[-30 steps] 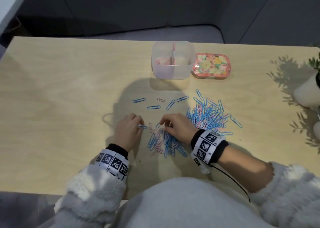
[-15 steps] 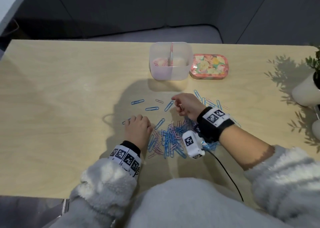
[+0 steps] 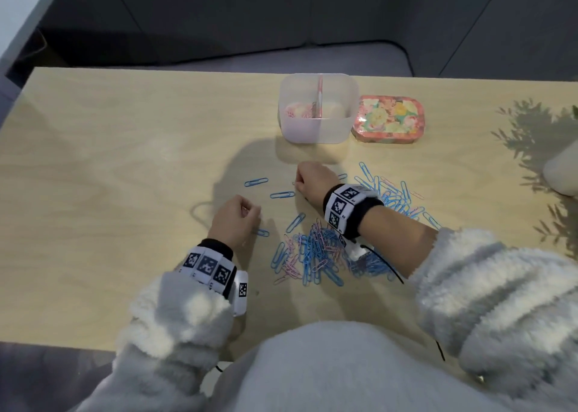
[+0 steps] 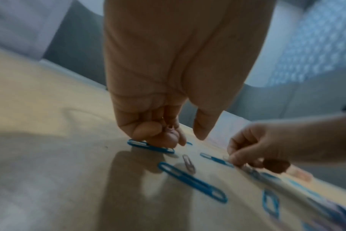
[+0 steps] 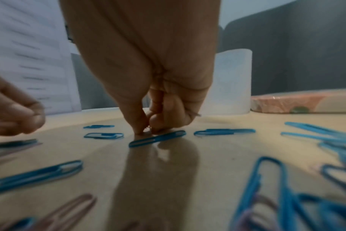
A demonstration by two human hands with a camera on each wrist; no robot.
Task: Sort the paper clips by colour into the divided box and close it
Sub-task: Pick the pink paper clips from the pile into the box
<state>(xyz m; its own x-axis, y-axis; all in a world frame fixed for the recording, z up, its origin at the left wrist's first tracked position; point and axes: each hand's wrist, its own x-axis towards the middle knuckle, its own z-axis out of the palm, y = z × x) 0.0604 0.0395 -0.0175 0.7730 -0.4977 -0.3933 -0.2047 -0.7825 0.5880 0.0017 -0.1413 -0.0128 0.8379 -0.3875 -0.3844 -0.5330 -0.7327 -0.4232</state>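
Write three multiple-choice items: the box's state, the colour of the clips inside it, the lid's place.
1. The box is: A open; B closed; C tipped over.
2. The clips in it are: A blue; B pink; C green.
3. The lid lies: A on the box; B on the table, right of the box; C in a hand.

Answers: 1 A, its top is uncovered and upright; 2 B, only pink shows, in the left compartment; 3 B, it lies flat beside the box.
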